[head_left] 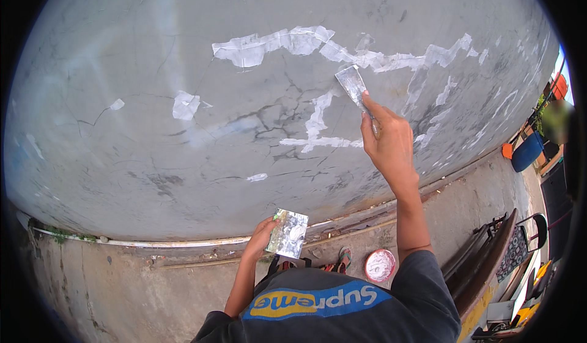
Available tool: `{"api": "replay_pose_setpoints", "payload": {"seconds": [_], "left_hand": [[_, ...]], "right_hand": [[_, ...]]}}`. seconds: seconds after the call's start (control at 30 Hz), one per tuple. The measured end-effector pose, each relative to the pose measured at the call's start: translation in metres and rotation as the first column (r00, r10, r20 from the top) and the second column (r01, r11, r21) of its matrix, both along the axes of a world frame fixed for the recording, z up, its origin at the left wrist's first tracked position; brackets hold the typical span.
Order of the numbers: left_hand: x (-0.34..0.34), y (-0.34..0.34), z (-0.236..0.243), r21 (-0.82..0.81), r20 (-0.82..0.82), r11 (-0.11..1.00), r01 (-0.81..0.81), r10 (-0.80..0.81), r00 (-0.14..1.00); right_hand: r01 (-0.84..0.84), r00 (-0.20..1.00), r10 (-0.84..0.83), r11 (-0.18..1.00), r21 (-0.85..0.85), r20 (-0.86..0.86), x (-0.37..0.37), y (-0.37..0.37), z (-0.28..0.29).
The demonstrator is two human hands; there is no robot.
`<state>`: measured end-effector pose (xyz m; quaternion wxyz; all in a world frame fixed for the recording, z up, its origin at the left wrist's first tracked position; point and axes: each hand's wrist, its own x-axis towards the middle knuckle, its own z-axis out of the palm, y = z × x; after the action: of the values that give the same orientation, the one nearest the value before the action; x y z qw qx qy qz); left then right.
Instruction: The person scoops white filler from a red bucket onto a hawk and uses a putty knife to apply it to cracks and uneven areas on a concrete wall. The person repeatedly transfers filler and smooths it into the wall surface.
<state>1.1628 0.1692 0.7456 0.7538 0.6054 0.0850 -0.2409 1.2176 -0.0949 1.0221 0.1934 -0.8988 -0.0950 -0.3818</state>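
Observation:
My right hand [389,138] is raised to the grey wall [244,6] and closed round a putty knife [352,86]. The knife's flat metal blade points up, its tip close to a white filler patch that runs along a crack; whether it touches the wall I cannot tell. Lower down, my left hand [263,236] grips the edge of a flat metal plate [288,233] smeared with white filler. More white filler patches [186,105] cover cracks on the wall, while other dark cracks [275,116] show bare between them.
A red-rimmed bucket [380,265] with white filler stands on the concrete floor by my feet. A whitish pipe [183,243] runs along the wall's foot. At the right are a brown wooden bench [483,269], a blue barrel [527,152] and an orange object [507,151].

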Motion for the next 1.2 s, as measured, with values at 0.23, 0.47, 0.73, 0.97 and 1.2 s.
{"api": "replay_pose_setpoints", "payload": {"seconds": [0.23, 0.47, 0.73, 0.97, 1.2], "left_hand": [[-0.005, 0.019, -0.003, -0.237, -0.104, 0.953, -0.191, 0.170, 0.980], [-0.011, 0.032, 0.014, -0.388, -0.131, 0.858, -0.336, 0.310, 0.942], [-0.027, 0.033, 0.003, -0.440, -0.142, 0.818, -0.370, 0.344, 0.928], [-0.034, 0.043, -0.010, -0.385, -0.153, 0.809, -0.445, 0.420, 0.895], [-0.041, 0.049, -0.001, -0.409, -0.142, 0.803, -0.434, 0.414, 0.899]], "right_hand": [[-0.153, 0.975, 0.140, 0.986, -0.068, -0.172, -0.030, -0.005, -0.046], [-0.542, 0.810, 0.563, 0.825, -0.158, 0.162, 0.017, 0.078, -0.045], [-0.543, 0.766, 0.566, 0.824, -0.165, 0.306, 0.073, 0.139, -0.031], [-0.457, 0.817, 0.487, 0.873, -0.169, 0.309, 0.084, 0.144, -0.053], [-0.412, 0.890, 0.444, 0.880, -0.237, 0.101, 0.017, 0.134, -0.015]]}}
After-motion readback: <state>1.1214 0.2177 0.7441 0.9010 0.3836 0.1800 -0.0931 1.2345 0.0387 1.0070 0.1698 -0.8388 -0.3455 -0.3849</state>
